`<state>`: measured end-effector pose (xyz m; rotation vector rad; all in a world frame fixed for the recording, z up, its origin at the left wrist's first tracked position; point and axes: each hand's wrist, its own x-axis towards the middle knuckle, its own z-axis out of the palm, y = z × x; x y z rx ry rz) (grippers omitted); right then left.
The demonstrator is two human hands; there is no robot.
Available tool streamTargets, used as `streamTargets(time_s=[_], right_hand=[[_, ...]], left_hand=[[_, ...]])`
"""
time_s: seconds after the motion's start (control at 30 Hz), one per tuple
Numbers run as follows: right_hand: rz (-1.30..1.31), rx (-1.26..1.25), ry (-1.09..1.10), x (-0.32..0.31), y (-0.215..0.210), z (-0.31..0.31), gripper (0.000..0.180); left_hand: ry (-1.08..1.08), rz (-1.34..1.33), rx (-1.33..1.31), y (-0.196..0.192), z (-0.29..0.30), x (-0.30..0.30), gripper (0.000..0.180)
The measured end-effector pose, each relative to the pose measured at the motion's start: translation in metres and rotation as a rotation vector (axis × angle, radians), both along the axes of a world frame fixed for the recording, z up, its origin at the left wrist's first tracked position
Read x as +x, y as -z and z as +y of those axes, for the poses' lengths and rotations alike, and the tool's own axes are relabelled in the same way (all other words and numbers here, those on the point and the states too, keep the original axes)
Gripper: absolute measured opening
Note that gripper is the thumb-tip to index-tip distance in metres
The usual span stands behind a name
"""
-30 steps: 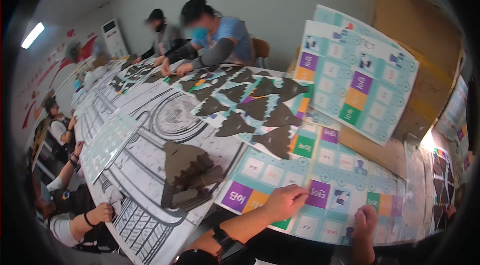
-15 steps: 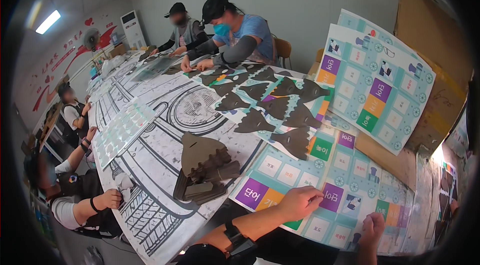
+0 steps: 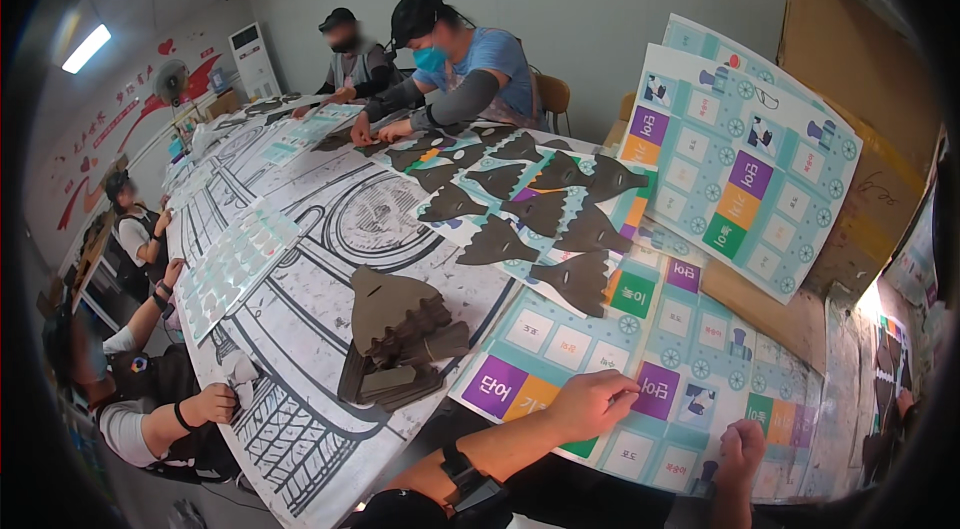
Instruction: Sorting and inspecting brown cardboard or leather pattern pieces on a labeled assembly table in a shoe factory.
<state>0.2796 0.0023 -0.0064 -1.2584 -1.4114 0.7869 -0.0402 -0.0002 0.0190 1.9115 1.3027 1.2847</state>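
Observation:
A printed pastel sheet (image 3: 530,332) with coloured squares and pictures lies flat at the near table edge. Over its middle is my left hand (image 3: 594,405), thumb and fingertips pinched together; anything between them is too small to make out. My right hand (image 3: 742,451) is curled by the sheet's lower right part, its fingers closed and their contents hidden. Left of the sheet sits a stack of dark grey fan-shaped pieces (image 3: 398,314). Beyond my left hand, several more fan-shaped pieces (image 3: 535,212) are spread over another printed sheet.
Large printed sheets (image 3: 745,169) lean against a cardboard box (image 3: 885,129) at right. A black-and-white drawing covers the table (image 3: 330,369). Co-workers sit at the far side and left; one person (image 3: 480,69) handles pieces. A sheet of pale shapes (image 3: 240,269) lies at left.
The whole view has shifted slightly. Both my hands keep nearly the same pose and place on the sheet. Across the table, the sheet near the far co-workers has changed position.

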Motion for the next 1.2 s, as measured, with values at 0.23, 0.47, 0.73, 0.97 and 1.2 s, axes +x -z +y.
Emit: streamTargets(time_s=[0.23, 0.47, 0.73, 0.97, 1.2], right_hand=[[0.055, -0.011, -0.007, 0.003, -0.011, -0.005, 0.005], [-0.003, 0.041, 0.025, 0.004, -0.009, -0.009, 0.007], [-0.171, 0.063, 0.054, 0.013, -0.015, -0.027, 0.008], [-0.350, 0.091, -0.003, 0.000, -0.041, -0.035, 0.018], [-0.333, 0.069, 0.032, -0.015, -0.035, -0.037, 0.016]], left_hand=[[0.007, -0.011, 0.034, -0.009, -0.002, 0.003, 0.018], [-0.193, -0.349, 0.014, -0.079, -0.060, -0.043, 0.019], [-0.603, -1.204, 0.224, -0.159, -0.096, -0.268, 0.047], [-0.930, -1.366, 0.197, -0.151, -0.116, -0.423, 0.070], [-0.932, -1.324, 0.247, -0.131, -0.097, -0.495, 0.062]])
